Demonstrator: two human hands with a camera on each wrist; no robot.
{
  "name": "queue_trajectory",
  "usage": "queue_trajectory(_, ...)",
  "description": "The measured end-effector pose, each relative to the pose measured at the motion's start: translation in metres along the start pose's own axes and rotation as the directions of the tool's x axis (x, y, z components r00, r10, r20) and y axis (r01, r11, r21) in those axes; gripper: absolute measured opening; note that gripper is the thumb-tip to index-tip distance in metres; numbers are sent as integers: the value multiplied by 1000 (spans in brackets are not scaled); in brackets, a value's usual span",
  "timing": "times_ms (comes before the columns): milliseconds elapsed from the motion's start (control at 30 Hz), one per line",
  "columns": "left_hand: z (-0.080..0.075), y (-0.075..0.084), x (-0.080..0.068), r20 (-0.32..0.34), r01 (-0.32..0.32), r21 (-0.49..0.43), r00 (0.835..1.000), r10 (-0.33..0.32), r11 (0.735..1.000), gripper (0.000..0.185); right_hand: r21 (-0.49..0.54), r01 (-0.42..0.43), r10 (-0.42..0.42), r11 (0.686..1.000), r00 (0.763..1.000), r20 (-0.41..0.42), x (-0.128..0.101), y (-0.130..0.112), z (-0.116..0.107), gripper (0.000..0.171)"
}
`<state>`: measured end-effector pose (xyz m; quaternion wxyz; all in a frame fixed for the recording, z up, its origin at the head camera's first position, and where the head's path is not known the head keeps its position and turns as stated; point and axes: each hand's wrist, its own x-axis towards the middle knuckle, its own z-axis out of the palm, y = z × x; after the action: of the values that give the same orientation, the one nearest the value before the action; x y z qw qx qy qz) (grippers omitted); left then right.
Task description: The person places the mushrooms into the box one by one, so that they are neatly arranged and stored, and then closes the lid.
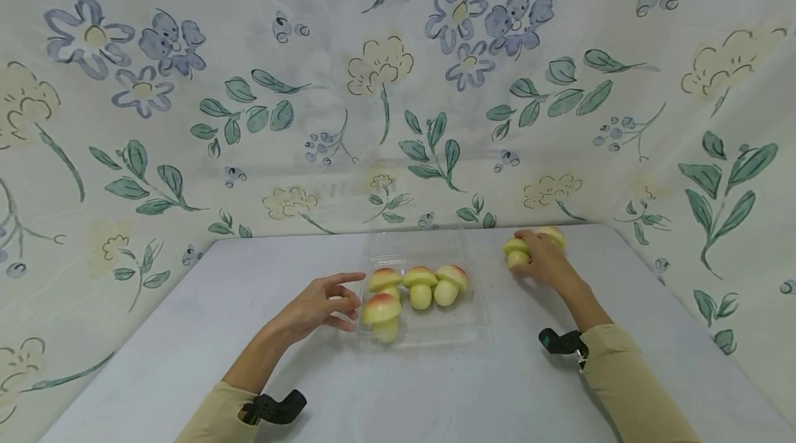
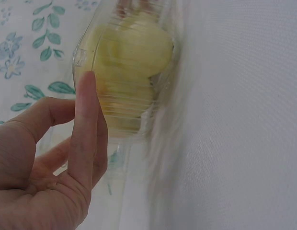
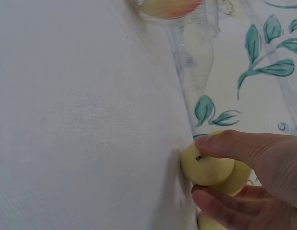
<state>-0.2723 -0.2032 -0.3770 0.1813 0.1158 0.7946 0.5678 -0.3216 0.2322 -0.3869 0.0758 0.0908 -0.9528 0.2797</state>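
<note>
Floral cloth backs a white table (image 1: 186,360). Your left hand (image 1: 317,308), fingers relaxed & holding nothing, touches the clear tray (image 1: 469,322) edge, prob. to steady it w/ its four mushroom buns (image 1: 419,285). Your right hand (image 1: 541,256) is curled round a loose bun (image 1: 515,249) lying well right of the tray, another bun (image 1: 552,234) just behind.

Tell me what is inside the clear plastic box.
The clear plastic box holds four mushroom-shaped buns, yellow with reddish tops. The left hand rests at its left edge. What lies beneath the buns is hidden by them.
</note>
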Motion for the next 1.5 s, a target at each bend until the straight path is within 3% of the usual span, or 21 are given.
queue_trajectory(767, 1, 1, -2, -3, -4, 4, 1000, 4, 1000, 67, -33, 95, -97, 995, 994, -42, 2, -8, -7, 67)
queue_trajectory(1500, 1, 3, -3, 3, -7, 8, 1000, 7, 1000, 67, -36, 148, -150, 988, 987, -65, -6, -43, -23, 64)
